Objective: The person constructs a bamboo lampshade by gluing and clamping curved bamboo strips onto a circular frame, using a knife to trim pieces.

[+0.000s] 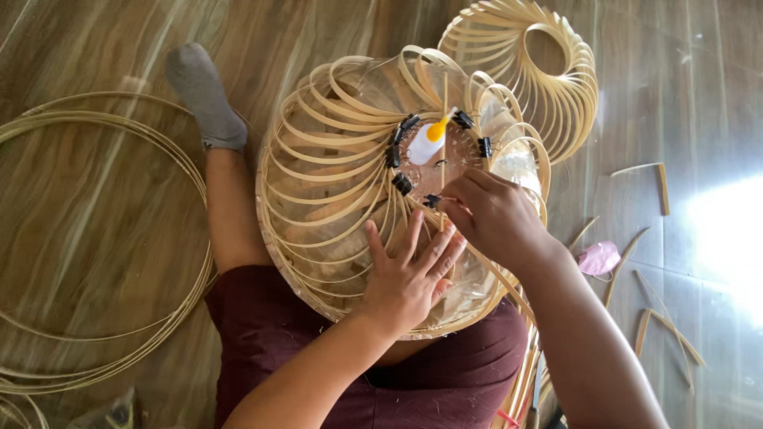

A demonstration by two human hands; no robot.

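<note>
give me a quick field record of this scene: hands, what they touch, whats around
setting: person seated on a wooden floor, work resting on the lap
main piece: round bamboo strip frame, strips bowed out from a central disc
left hand: flat, fingers spread on the strips
right hand: pinching a thin strip at the disc's edge
on the disc: small white glue bottle with yellow tip, black binder clips round the rim
nearby: second bamboo frame, coiled strips, loose offcuts, pink scrap
</note>
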